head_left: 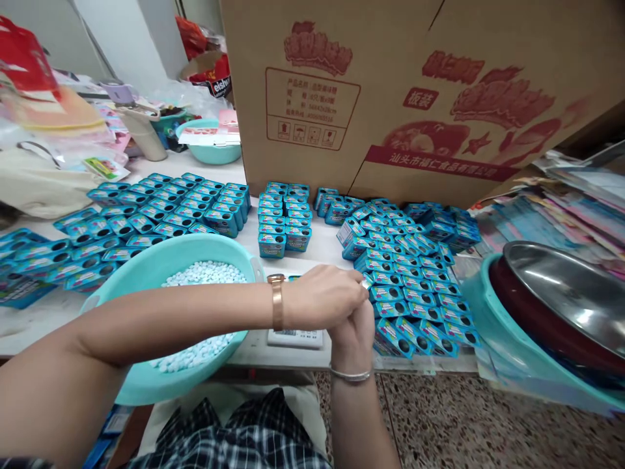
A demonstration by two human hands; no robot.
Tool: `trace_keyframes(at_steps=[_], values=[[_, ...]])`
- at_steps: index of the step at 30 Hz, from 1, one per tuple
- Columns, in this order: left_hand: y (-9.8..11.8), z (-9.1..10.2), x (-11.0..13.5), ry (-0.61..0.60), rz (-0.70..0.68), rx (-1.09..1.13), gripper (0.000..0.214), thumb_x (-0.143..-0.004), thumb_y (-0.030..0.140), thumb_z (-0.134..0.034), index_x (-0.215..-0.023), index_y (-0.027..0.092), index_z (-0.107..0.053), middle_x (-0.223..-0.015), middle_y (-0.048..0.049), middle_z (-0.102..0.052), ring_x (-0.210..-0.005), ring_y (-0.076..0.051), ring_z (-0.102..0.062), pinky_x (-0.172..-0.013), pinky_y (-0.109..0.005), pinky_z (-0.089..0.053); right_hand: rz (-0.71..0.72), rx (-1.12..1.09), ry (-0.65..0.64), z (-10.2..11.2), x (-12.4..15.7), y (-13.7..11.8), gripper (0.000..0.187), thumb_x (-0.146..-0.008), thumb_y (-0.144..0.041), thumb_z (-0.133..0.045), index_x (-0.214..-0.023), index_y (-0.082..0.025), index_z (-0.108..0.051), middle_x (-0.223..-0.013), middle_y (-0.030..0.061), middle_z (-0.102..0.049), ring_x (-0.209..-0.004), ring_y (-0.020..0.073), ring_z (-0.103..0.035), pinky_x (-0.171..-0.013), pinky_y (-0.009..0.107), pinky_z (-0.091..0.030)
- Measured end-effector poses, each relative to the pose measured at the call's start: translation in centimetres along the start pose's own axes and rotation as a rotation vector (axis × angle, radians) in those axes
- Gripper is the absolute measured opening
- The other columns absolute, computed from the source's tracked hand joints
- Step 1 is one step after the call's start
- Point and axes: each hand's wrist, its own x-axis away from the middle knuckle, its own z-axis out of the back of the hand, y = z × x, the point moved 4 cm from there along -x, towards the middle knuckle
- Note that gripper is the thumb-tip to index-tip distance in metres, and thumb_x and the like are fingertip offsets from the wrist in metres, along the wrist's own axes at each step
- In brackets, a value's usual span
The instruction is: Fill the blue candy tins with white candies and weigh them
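My left hand (322, 296), with a gold watch at its wrist, reaches across to the right and meets my right hand (355, 329), which wears a silver bangle. Both have curled fingers and touch each other. A small shiny silvery bit (366, 281) shows at the left fingertips; its kind is unclear, and whatever lies between the palms is hidden. Just right of the hands stand rows of small blue boxes (390, 293) with dark round holes on top. Under my left forearm a turquoise basin (185, 251) holds many pale tablet candies (205, 272). A white scale (295, 339) lies partly covered below my left wrist.
A large cardboard carton (312, 163) stands behind the boxes. More blue boxes (166, 208) fill the table's left side. At right, a metal bowl (576, 293) rests in stacked basins, with flat printed sheets (547, 202) behind. A smaller turquoise bowl (215, 153) sits at the back.
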Motion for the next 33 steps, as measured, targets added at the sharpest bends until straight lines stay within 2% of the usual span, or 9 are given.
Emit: trace_keyframes(at_steps=[2,5,7,10,15,21,24,28,33], values=[[-0.4,1.1,0.2,0.073,-0.029,0.036,0.016,-0.087,0.019,-0.055,-0.079,0.015,-0.068,-0.081,-0.0043,-0.065,-0.066,-0.013,-0.057,-0.057,-0.027,-0.040,-0.081,-0.126,-0.012,0.7,0.2,-0.6,0.016,-0.086,-0.024,-0.054,-0.072,-0.021,-0.048,-0.064,-0.0060,-0.048,-0.052,0.0077,-0.047,-0.048,0.019,-0.045],[-2.0,4.7,1.9,0.355,0.007,0.157,0.015,-0.090,0.021,-0.054,-0.085,0.016,-0.068,-0.080,-0.0013,-0.065,-0.072,-0.010,-0.058,-0.065,-0.023,-0.043,-0.182,-0.429,-0.022,2.6,0.6,-2.0,0.021,-0.088,-0.019,-0.052,-0.069,-0.019,-0.044,-0.062,-0.0068,-0.044,-0.048,0.0050,-0.041,-0.046,0.016,-0.041],[-3.5,6.5,3.6,0.482,0.086,0.187,0.013,-0.088,0.020,-0.057,-0.081,0.016,-0.067,-0.074,0.0006,-0.064,-0.067,-0.009,-0.055,-0.063,-0.022,-0.042,-0.144,-0.531,-0.014,4.5,0.7,-3.3,0.022,-0.091,-0.021,-0.050,-0.070,-0.019,-0.043,-0.061,-0.0069,-0.043,-0.047,0.0052,-0.039,-0.045,0.017,-0.039],[-5.8,7.2,6.5,0.503,0.236,0.159,0.015,-0.087,0.026,-0.059,-0.077,0.017,-0.065,-0.069,0.0017,-0.061,-0.061,-0.009,-0.052,-0.059,-0.023,-0.041,-0.023,-0.530,0.011,7.4,0.6,-5.1,0.026,-0.095,-0.028,-0.044,-0.071,-0.020,-0.044,-0.058,-0.0070,-0.041,-0.045,0.0068,-0.037,-0.043,0.019,-0.036],[-8.8,4.3,9.8,0.348,0.357,0.134,0.021,-0.088,0.038,-0.058,-0.085,0.019,-0.064,-0.080,-0.0009,-0.065,-0.074,-0.013,-0.058,-0.068,-0.026,-0.046,0.024,-0.504,0.034,9.4,0.3,-5.9,0.033,-0.100,-0.033,-0.033,-0.072,-0.020,-0.045,-0.054,-0.0076,-0.037,-0.040,0.0069,-0.031,-0.038,0.019,-0.029],[-9.3,0.5,10.3,0.220,0.322,0.059,0.051,-0.081,0.051,-0.064,-0.119,0.018,-0.055,-0.120,-0.0110,-0.058,-0.111,-0.024,-0.055,-0.095,-0.038,-0.046,-0.045,-0.488,0.029,8.0,0.2,-4.1,0.029,-0.098,-0.032,-0.039,-0.073,-0.020,-0.045,-0.054,-0.0087,-0.035,-0.039,0.0062,-0.028,-0.037,0.019,-0.026],[-9.2,-1.2,9.7,0.125,0.305,0.053,0.062,-0.081,0.053,-0.064,-0.129,0.017,-0.049,-0.126,-0.0135,-0.054,-0.116,-0.027,-0.052,-0.098,-0.042,-0.045,-0.094,-0.475,0.030,6.8,0.1,-2.7,0.027,-0.097,-0.033,-0.043,-0.073,-0.020,-0.045,-0.052,-0.0096,-0.033,-0.038,0.0056,-0.026,-0.036,0.018,-0.023],[-9.1,-3.1,8.6,0.043,0.300,0.061,0.058,-0.084,0.044,-0.063,-0.133,0.019,-0.044,-0.129,-0.0126,-0.053,-0.115,-0.028,-0.051,-0.097,-0.043,-0.046,-0.141,-0.451,0.035,3.9,-0.7,-1.3,0.028,-0.095,-0.035,-0.048,-0.072,-0.020,-0.044,-0.052,-0.0106,-0.030,-0.039,0.0046,-0.026,-0.038,0.017,-0.023],[-9.0,-4.6,7.7,0.005,0.294,0.083,0.059,-0.081,0.038,-0.066,-0.132,0.019,-0.044,-0.128,-0.0126,-0.053,-0.116,-0.029,-0.051,-0.096,-0.044,-0.046,-0.053,-0.366,0.039,0.0,-2.6,-0.9,0.032,-0.091,-0.042,-0.055,-0.072,-0.019,-0.045,-0.051,-0.0116,-0.029,-0.040,0.0040,-0.026,-0.040,0.017,-0.024]])
